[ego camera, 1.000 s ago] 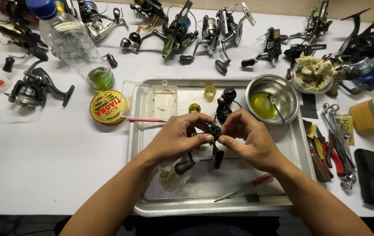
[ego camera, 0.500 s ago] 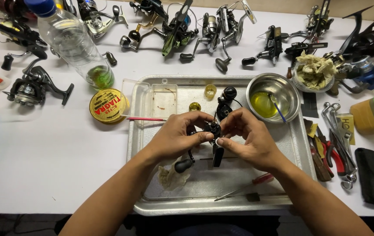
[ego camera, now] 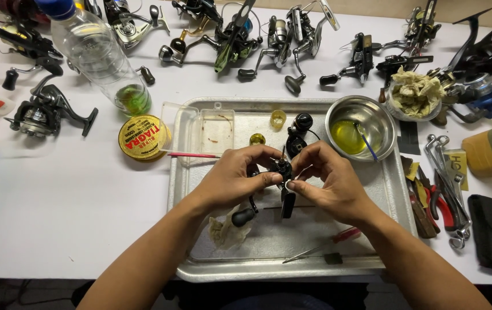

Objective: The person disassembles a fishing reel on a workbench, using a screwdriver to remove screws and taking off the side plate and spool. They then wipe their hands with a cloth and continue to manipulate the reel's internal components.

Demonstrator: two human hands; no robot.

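Over a metal tray [ego camera: 200, 252], my left hand [ego camera: 234, 178] grips the body of a small black fishing reel [ego camera: 283, 172]. The reel's crank handle with its black knob [ego camera: 243, 217] hangs below that hand. My right hand [ego camera: 329, 181] pinches a thin metal wire part [ego camera: 298, 175] at the reel's side, fingertips touching the reel. A black reel foot [ego camera: 287, 204] sticks down between the hands. A crumpled dirty cloth [ego camera: 226, 229] lies under my left wrist.
In the tray: a steel bowl of yellow oil [ego camera: 361, 126], a clear plastic box [ego camera: 203, 129], a black spool [ego camera: 298, 129], a red-handled screwdriver [ego camera: 326, 244]. Around it: several fishing reels [ego camera: 240, 34], a plastic bottle [ego camera: 102, 57], a yellow tin [ego camera: 142, 138], pliers and wrenches [ego camera: 444, 183].
Both hands stay on the reel over the tray; the fingers have shifted slightly around it. Nothing else has moved.
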